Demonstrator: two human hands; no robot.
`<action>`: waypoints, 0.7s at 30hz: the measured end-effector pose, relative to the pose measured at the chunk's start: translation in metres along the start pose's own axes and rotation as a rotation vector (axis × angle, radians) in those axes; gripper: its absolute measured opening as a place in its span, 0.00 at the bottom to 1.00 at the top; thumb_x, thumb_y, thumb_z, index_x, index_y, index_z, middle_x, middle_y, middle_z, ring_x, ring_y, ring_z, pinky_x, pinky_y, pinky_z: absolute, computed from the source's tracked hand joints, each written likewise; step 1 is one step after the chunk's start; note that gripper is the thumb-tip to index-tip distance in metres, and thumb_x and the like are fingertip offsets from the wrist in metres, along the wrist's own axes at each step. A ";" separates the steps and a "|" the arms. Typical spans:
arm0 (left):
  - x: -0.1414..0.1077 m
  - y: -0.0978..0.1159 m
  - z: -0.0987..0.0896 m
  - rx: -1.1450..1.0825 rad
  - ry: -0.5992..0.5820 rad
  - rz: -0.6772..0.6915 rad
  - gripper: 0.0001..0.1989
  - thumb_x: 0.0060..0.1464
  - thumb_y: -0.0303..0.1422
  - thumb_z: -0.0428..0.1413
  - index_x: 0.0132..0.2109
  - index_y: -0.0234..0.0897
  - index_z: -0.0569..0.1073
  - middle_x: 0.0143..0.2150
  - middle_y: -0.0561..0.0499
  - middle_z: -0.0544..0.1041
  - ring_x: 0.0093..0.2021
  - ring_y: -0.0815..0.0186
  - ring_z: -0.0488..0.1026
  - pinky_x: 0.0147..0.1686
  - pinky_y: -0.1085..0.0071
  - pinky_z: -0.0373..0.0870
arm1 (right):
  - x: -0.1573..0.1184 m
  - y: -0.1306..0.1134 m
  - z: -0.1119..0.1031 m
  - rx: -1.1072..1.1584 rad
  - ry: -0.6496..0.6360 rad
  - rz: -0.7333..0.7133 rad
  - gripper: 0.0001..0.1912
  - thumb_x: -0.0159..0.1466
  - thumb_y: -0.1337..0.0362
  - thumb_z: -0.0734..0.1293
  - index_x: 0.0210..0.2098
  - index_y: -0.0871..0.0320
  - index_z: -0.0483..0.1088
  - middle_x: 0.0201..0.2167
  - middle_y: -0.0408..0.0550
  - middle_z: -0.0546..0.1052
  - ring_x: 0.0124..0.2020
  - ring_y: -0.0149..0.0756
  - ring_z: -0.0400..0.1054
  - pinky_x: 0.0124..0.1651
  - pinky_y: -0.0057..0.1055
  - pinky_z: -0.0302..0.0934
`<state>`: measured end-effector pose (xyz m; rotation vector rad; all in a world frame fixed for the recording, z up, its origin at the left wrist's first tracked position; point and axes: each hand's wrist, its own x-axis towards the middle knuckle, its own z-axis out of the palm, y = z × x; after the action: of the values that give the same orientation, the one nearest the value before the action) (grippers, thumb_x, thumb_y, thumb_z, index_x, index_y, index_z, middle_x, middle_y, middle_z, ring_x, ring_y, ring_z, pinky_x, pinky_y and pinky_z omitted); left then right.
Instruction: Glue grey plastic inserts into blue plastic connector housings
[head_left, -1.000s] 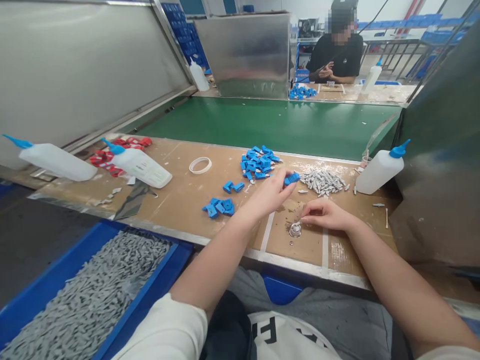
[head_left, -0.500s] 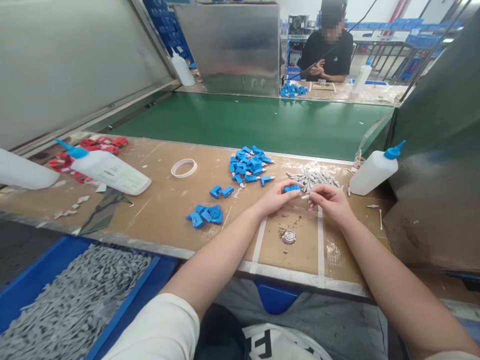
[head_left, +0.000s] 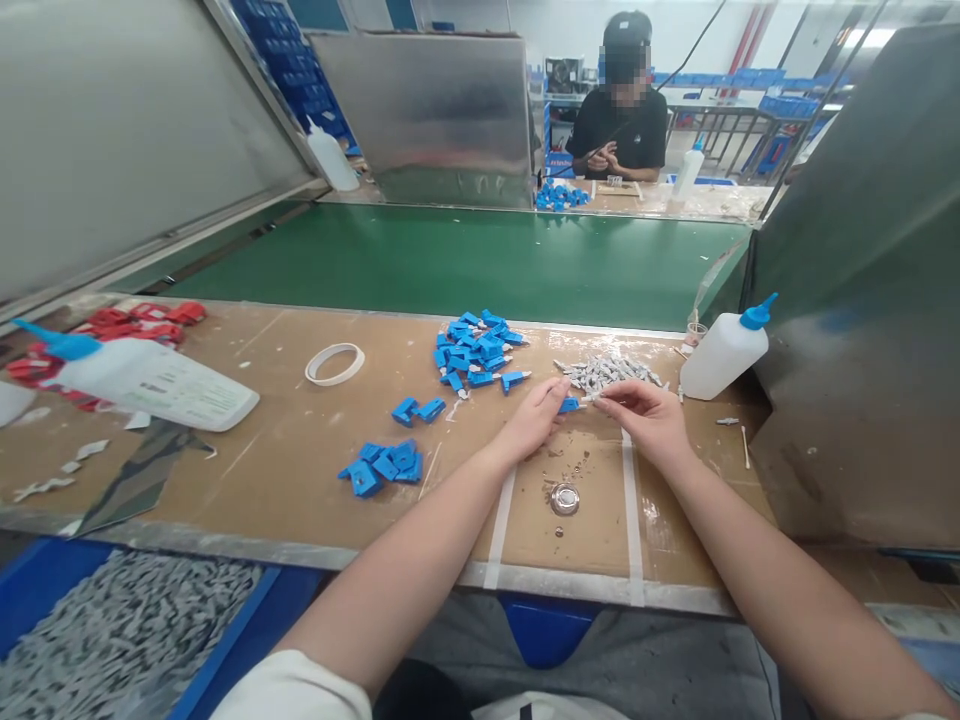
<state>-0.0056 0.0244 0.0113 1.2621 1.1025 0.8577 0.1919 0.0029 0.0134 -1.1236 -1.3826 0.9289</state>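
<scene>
My left hand [head_left: 534,422] is closed around a small blue plastic part [head_left: 570,404], and only its right end shows past the fingers. My right hand [head_left: 651,418] pinches a small light-grey piece [head_left: 589,399] between thumb and fingertips, at the end of the blue part. Whether the piece sits inside the part or only touches it, I cannot tell. Just beyond both hands lies a heap of small grey pieces [head_left: 611,372]. A pile of blue parts [head_left: 480,350], several with pale tips, is to the left of it. Nearer me is a smaller group of blue parts [head_left: 384,466].
A squeeze bottle [head_left: 724,355] stands at the right; another bottle [head_left: 161,382] lies at the left by red parts [head_left: 142,325]. A tape ring [head_left: 335,365] and round metal piece [head_left: 564,498] rest on the table. Beyond the green belt [head_left: 465,265] sits a person [head_left: 619,130].
My hands have come together, bringing the grey piece to the end of the blue part. The blue part has turned in my left hand. The whole view has shifted slightly.
</scene>
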 end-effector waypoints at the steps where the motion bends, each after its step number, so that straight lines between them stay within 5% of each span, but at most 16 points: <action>1: 0.000 0.000 0.000 -0.023 -0.016 -0.007 0.29 0.60 0.64 0.51 0.40 0.40 0.64 0.26 0.59 0.57 0.20 0.73 0.52 0.18 0.78 0.48 | 0.000 0.000 0.000 -0.003 -0.004 0.001 0.15 0.56 0.51 0.80 0.34 0.55 0.81 0.34 0.49 0.83 0.35 0.40 0.77 0.42 0.39 0.75; 11: 0.004 -0.004 0.001 0.173 0.032 0.204 0.23 0.68 0.53 0.46 0.33 0.40 0.61 0.27 0.56 0.60 0.29 0.67 0.60 0.30 0.70 0.59 | -0.004 0.011 0.011 -0.065 -0.079 -0.039 0.17 0.60 0.48 0.76 0.39 0.56 0.78 0.35 0.48 0.82 0.36 0.40 0.78 0.43 0.37 0.74; 13: 0.005 -0.005 -0.001 0.263 0.079 0.243 0.20 0.69 0.47 0.45 0.32 0.40 0.61 0.28 0.55 0.62 0.31 0.66 0.62 0.32 0.69 0.59 | -0.006 0.010 0.012 -0.174 -0.135 -0.081 0.17 0.65 0.48 0.72 0.42 0.55 0.76 0.36 0.48 0.81 0.37 0.39 0.76 0.42 0.35 0.72; 17: 0.004 -0.003 -0.004 0.411 0.127 0.294 0.18 0.69 0.40 0.45 0.30 0.39 0.60 0.27 0.55 0.63 0.32 0.66 0.63 0.34 0.67 0.57 | -0.008 0.003 0.009 -0.548 -0.343 -0.181 0.18 0.75 0.53 0.58 0.33 0.55 0.66 0.31 0.47 0.75 0.32 0.36 0.68 0.36 0.32 0.60; 21: 0.000 -0.003 -0.002 0.474 0.156 0.282 0.17 0.70 0.37 0.44 0.30 0.39 0.62 0.28 0.54 0.66 0.32 0.65 0.64 0.35 0.67 0.57 | -0.011 -0.002 0.012 -0.687 -0.444 -0.104 0.17 0.77 0.58 0.54 0.32 0.55 0.59 0.30 0.45 0.71 0.30 0.36 0.64 0.35 0.31 0.53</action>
<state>-0.0080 0.0245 0.0085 1.7994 1.3205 0.9481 0.1797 -0.0075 0.0107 -1.3711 -2.2078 0.6562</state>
